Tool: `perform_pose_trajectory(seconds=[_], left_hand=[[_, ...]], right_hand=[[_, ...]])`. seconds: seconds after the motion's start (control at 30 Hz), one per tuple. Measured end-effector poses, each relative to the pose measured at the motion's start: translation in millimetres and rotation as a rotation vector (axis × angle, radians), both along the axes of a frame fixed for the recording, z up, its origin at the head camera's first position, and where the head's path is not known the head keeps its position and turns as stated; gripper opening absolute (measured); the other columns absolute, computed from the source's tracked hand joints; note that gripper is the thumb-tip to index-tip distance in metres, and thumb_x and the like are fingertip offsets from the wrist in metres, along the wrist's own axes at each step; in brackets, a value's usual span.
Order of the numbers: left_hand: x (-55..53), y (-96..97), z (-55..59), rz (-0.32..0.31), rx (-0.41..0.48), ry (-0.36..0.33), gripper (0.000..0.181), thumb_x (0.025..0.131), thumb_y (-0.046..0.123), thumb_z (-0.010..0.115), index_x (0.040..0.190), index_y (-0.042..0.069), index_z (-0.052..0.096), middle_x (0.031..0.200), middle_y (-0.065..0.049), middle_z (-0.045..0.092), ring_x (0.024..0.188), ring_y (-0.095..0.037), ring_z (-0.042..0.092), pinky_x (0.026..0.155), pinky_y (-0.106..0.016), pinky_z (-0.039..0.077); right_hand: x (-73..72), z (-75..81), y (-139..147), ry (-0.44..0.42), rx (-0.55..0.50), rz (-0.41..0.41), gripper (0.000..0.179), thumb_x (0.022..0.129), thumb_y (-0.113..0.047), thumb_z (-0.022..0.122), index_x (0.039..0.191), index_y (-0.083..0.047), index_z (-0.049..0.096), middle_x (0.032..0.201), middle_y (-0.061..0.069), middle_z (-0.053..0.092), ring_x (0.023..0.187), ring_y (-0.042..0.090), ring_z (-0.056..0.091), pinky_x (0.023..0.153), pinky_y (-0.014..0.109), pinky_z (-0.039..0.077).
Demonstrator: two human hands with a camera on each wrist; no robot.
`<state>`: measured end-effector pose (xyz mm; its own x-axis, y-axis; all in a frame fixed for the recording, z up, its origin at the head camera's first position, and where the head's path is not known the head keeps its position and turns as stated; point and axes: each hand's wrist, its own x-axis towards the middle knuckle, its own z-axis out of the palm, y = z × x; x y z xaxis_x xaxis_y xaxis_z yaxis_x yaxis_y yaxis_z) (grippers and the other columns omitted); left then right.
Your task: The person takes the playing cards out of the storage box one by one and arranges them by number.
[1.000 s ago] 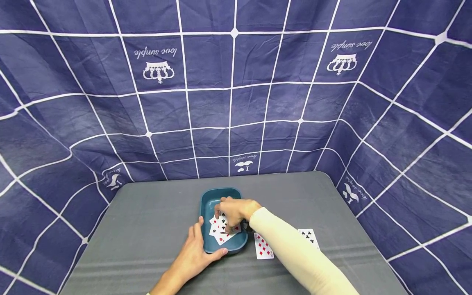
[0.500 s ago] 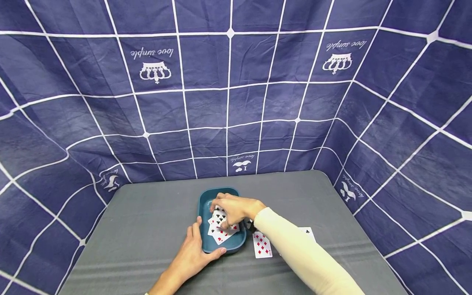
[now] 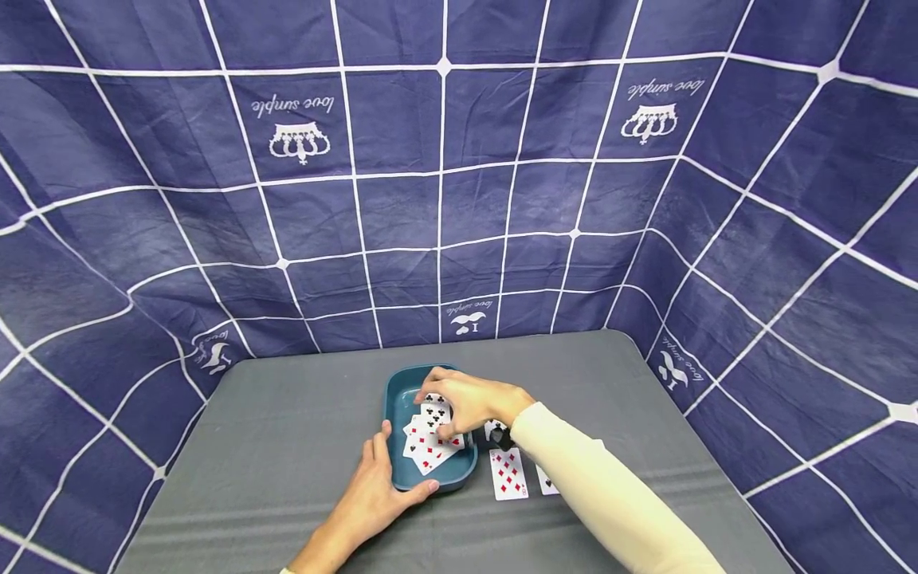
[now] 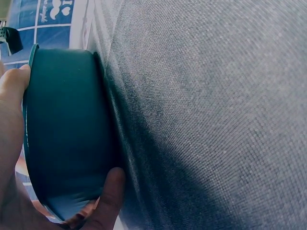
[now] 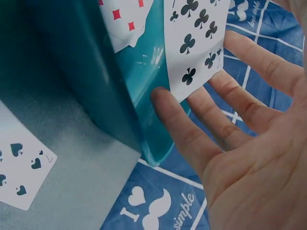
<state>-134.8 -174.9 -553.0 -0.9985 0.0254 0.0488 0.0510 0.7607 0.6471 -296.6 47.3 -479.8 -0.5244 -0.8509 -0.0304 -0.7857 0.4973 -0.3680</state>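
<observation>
My left hand [image 3: 380, 474] holds the near-left corner of a blue-green plastic tray [image 3: 398, 410], thumb on the near rim and fingers along the left side. In the left wrist view its fingertips show at the tray's outer wall [image 4: 67, 110]. Over the tray, my right hand [image 3: 473, 402] holds a clubs playing card [image 3: 434, 408] by its edges, fingers at the far end and thumb at the near end. Below that card, a loose pile of playing cards [image 3: 433, 458] lies face up in the tray. The right wrist view shows the clubs card [image 5: 192, 52] tilted.
To the right of the tray, a diamonds card [image 3: 508, 475] and a spades card [image 3: 547, 480] lie on the grey table [image 3: 308, 414]; the right forearm partly covers the spades card. Another card [image 3: 492, 428] peeks out beside the right wrist. Blue gridded cloth [image 3: 402, 207] stands behind and at the sides.
My right hand has drawn back slightly up and right from the pile, bringing the clubs card with it. More of the pile shows. The left hand keeps its place at the tray.
</observation>
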Motion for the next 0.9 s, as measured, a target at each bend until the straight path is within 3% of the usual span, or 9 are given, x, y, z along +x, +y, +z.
perform_pose_trajectory(seconds=[0.17,0.37,0.63,0.9], left_hand=[[0.9,-0.6,1.8,0.002,0.003,-0.005,0.145,0.082,0.067,0.1,0.179,-0.009,0.023,0.16,-0.035,0.051,0.139,-0.05,0.066,0.118,-0.064,0.056],[0.6,-1.1,1.6,0.001,-0.001,-0.005,0.144,0.082,0.066,0.101,0.178,-0.01,0.024,0.159,-0.036,0.051,0.138,-0.051,0.066,0.118,-0.065,0.056],[0.2,-1.3,2.8,0.009,-0.005,0.002,0.144,0.082,0.066,0.101,0.178,-0.009,0.025,0.158,-0.036,0.052,0.138,-0.051,0.066,0.118,-0.065,0.056],[1.0,0.1,0.7,0.009,0.0,0.004,0.144,0.081,0.066,0.102,0.178,-0.009,0.025,0.158,-0.035,0.052,0.138,-0.05,0.066,0.118,-0.064,0.056]], right_hand=[[1.1,0.6,9.5,-0.012,-0.012,-0.016,0.068,0.094,-0.028,0.093,0.157,-0.026,0.071,0.16,-0.001,0.062,0.148,0.019,0.063,0.127,0.039,0.053],[3.2,4.5,23.3,-0.005,-0.045,-0.025,0.069,0.094,-0.027,0.092,0.159,-0.022,0.068,0.161,0.0,0.063,0.152,0.024,0.062,0.129,0.045,0.053],[-0.6,3.4,39.9,0.053,-0.064,-0.033,0.065,0.092,-0.028,0.091,0.152,-0.019,0.068,0.154,-0.004,0.067,0.149,0.021,0.065,0.128,0.043,0.053],[-1.5,-3.6,60.6,0.028,-0.077,-0.071,0.06,0.095,-0.03,0.09,0.15,-0.018,0.07,0.154,-0.005,0.068,0.143,0.018,0.066,0.124,0.042,0.056]])
